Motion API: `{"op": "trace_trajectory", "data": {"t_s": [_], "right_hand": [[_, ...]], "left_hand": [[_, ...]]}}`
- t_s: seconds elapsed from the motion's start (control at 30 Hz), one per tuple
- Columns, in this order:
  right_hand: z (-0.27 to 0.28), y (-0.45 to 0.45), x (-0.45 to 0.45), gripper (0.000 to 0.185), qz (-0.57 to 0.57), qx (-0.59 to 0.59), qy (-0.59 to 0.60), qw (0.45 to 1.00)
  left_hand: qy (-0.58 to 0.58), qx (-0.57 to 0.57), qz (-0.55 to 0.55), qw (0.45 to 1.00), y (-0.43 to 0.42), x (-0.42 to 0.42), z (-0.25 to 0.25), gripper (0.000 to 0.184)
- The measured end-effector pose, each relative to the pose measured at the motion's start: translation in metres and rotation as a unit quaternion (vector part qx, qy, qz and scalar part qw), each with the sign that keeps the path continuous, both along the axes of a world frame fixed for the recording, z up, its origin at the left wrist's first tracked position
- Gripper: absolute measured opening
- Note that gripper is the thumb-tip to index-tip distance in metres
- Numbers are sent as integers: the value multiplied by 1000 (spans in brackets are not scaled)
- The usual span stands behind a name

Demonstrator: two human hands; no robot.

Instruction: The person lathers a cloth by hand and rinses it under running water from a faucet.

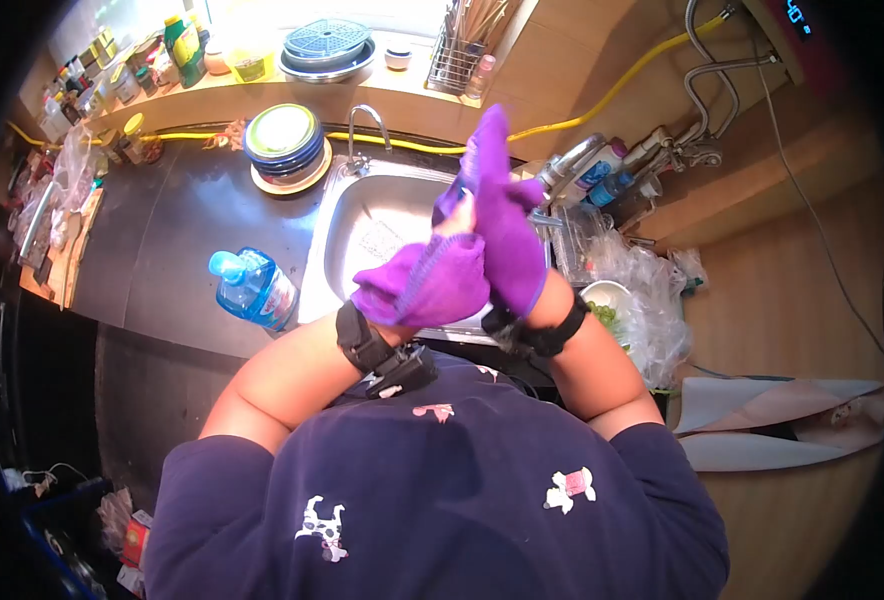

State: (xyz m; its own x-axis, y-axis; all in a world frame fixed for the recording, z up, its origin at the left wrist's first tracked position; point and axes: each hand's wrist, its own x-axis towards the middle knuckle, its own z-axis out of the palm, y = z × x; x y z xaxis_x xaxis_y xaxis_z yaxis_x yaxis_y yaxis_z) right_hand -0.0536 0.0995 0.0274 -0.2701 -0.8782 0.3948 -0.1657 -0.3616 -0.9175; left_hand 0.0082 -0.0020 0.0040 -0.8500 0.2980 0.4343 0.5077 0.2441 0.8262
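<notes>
A purple cloth [432,280] with a stitched hem covers most of both my hands, in front of my chest over the near right side of the sink. My left hand [457,215] is closed on the cloth, with only a little skin showing between its folds. My right hand lies under the upright part of the cloth, pressed against the left, and its fingers are covered. Below the hands is the metal sink [324,235], with a thin curved tap [367,118] at its back edge. Black straps [362,340] circle both wrists.
Left of the sink stands a blue bottle [252,290]. Stacked plates and bowls [284,140] sit behind it on the dark counter [152,225]. Jars and a cutlery rack [459,50] line the sill. Bottles, pipes and plastic bags [652,320] crowd the right side.
</notes>
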Motion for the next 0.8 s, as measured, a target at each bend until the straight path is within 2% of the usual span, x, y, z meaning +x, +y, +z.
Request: {"op": "trace_trajectory", "data": {"t_s": [0.03, 0.07, 0.13, 0.2, 0.27, 0.3, 0.33, 0.43, 0.5, 0.53, 0.57, 0.6, 0.63, 0.67, 0.73, 0.77, 0.8], "right_hand": [[-8, -5, 15, 43, -166, 29, 128, 977], [-15, -5, 14, 43, -186, 55, 158, 968], [-28, -6, 12, 42, -222, 107, 218, 944], [-39, 13, -26, 45, -136, 190, 101, 967], [-34, 13, -26, 51, -159, 194, 187, 950], [-33, 10, -18, 57, -221, 158, 329, 904], [-21, 4, -7, 62, -277, 117, 462, 834], [27, 3, 9, 63, -322, 52, 523, 787], [37, 14, -9, 43, -294, 95, 468, 828], [38, 20, -13, 43, -282, 88, 370, 881], [45, 23, -13, 42, -272, 73, 267, 922], [55, 27, -3, 40, -271, 63, 93, 956], [63, 28, 5, 39, -262, 52, -85, 960], [45, 33, -3, 39, -333, 37, 112, 936], [54, 37, 0, 42, -236, 10, 5, 972], [59, 39, 2, 43, -185, -4, -51, 981], [30, 51, -11, 51, -199, 18, -94, 975]], "left_hand": [[81, -147, 40, 985, -9, 10, 24, 52], [132, -222, 73, 963, -15, 12, 36, 52], [144, -224, 101, 959, -17, 9, 39, 52], [132, -196, 111, 965, -11, 6, 33, 53], [128, -184, 114, 968, -10, 7, 29, 53], [135, -187, 115, 966, -13, 6, 27, 54], [149, -204, 122, 960, -19, 4, 24, 54], [204, -275, 163, 925, -37, -9, 10, 55], [244, -318, 181, 898, -48, -17, 1, 56], [196, -232, 143, 942, -51, -18, 2, 57], [56, 45, 20, 997, -52, -11, 11, 48], [-91, 317, -105, 938, -52, -7, 17, 41], [-138, 366, -101, 915, -52, -4, 23, 40], [-183, 418, -95, 885, -52, 0, 28, 39], [-275, 532, -101, 794, -54, 1, 34, 43], [-255, 511, -80, 817, -55, 2, 34, 42], [-235, 488, -57, 838, -56, 3, 35, 42]]}}
